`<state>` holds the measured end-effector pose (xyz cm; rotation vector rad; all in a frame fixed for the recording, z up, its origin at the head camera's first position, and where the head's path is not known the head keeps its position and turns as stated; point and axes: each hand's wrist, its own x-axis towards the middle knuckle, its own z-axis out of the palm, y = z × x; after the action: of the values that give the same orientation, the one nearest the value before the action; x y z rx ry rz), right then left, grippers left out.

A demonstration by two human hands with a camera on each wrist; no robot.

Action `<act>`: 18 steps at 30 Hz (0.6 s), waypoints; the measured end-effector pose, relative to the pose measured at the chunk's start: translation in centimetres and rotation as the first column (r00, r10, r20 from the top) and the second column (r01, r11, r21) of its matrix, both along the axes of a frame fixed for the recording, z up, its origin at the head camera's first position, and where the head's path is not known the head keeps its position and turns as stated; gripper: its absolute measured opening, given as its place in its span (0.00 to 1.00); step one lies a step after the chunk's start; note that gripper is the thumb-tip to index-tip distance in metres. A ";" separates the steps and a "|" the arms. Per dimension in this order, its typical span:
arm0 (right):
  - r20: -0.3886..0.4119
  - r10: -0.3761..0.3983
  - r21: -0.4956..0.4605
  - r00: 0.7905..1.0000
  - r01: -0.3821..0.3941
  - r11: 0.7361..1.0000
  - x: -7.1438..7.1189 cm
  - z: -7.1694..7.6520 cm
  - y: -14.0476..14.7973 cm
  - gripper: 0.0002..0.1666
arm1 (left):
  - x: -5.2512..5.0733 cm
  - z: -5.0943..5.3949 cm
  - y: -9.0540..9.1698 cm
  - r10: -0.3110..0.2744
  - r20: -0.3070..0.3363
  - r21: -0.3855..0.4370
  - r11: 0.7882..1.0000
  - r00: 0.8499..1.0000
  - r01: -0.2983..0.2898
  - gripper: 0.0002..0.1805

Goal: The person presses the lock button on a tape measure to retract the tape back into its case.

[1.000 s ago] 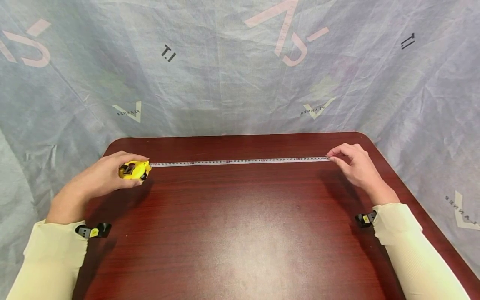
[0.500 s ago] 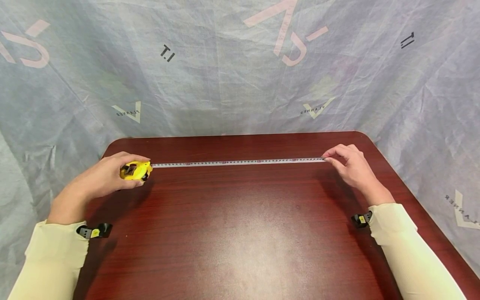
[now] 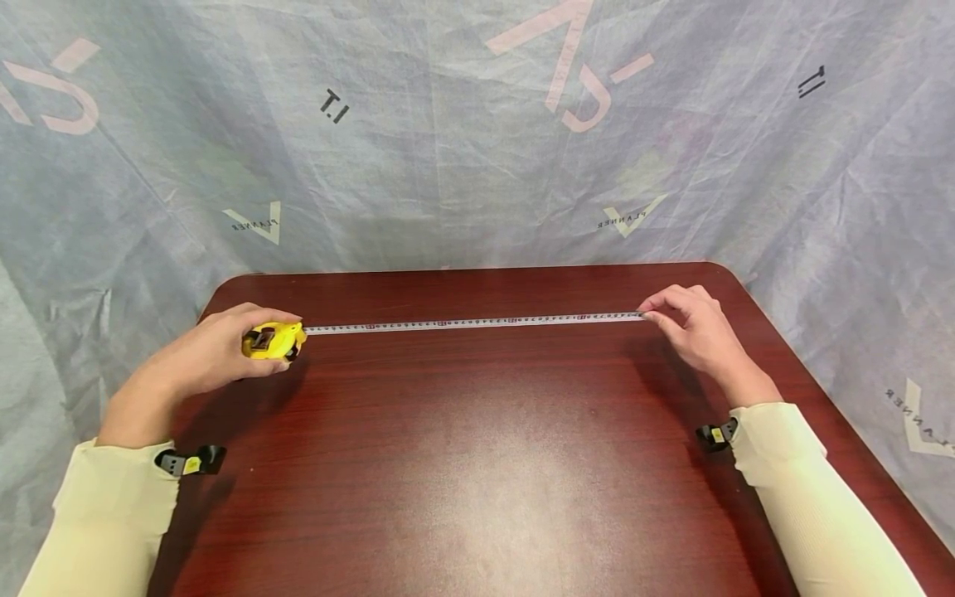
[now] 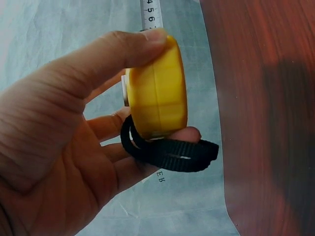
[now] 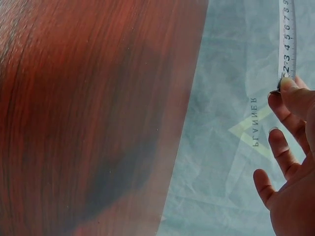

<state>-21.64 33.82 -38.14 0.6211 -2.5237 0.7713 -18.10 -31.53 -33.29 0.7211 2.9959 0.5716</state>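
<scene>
A yellow tape measure point(image 3: 274, 341) is held by its case in my left hand point(image 3: 201, 348), thumb on one edge and fingers on the opposite one. Its black wrist strap point(image 4: 170, 153) loops beneath the case in the left wrist view. From the case a white numbered blade point(image 3: 477, 322) runs nearly straight across to the right, above the table. My right hand point(image 3: 701, 336) pinches the blade's end between thumb and index finger. In the right wrist view the low numbers of the blade point(image 5: 286, 44) show beside the thumb, and the other fingers spread apart, touching nothing.
Below both hands lies a dark red wooden table point(image 3: 477, 464) with rounded far corners. Grey printed cloth point(image 3: 448, 149) hangs behind it and along the sides. Each wrist wears a small black strap-mounted device, such as the one on the left wrist point(image 3: 190, 460).
The right hand has moved a little to the left with the blade's end, and the stretch of blade showing is shorter. The left hand and case have shifted very slightly right.
</scene>
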 end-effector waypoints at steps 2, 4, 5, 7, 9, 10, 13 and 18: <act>0.004 0.003 0.000 1.000 -0.003 1.000 0.0 0.0 0.0 0.10 | 0.0 0.0 0.0 -0.001 -0.002 0.001 1.000 1.000 0.001 0.35; 0.007 0.008 -0.003 1.000 -0.008 1.000 0.0 0.0 -0.1 0.10 | 0.0 -0.1 0.1 -0.003 0.000 0.001 1.000 1.000 0.003 0.35; 0.007 0.009 -0.003 1.000 -0.009 1.000 -0.1 -0.1 -0.1 0.10 | 0.0 -0.1 0.1 -0.002 0.000 0.001 1.000 1.000 0.002 0.35; 0.009 0.012 -0.007 1.000 -0.012 1.000 -0.1 -0.1 -0.2 0.10 | 0.0 -0.1 0.2 0.001 -0.001 -0.001 1.000 1.000 -0.001 0.35; 0.009 0.013 -0.011 1.000 -0.013 1.000 -0.1 -0.1 -0.3 0.10 | 0.0 -0.1 0.3 0.002 -0.001 -0.003 1.000 1.000 -0.002 0.35; 0.008 0.013 -0.013 1.000 -0.013 1.000 -0.1 -0.1 -0.3 0.10 | 0.0 -0.1 0.3 0.004 -0.001 -0.003 1.000 1.000 -0.004 0.35; 0.006 0.016 -0.019 1.000 -0.016 1.000 -0.2 -0.1 -0.5 0.10 | 0.0 -0.1 0.4 0.005 -0.008 -0.003 1.000 1.000 -0.005 0.35; -0.003 0.029 -0.023 1.000 -0.029 0.999 -0.3 -0.1 -0.6 0.10 | 0.1 -0.1 0.7 0.005 -0.011 -0.001 1.000 1.000 -0.005 0.34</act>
<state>-21.92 33.26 -38.25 0.6522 -2.5046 0.8088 -17.99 -30.79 -33.34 0.7193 3.0085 0.5675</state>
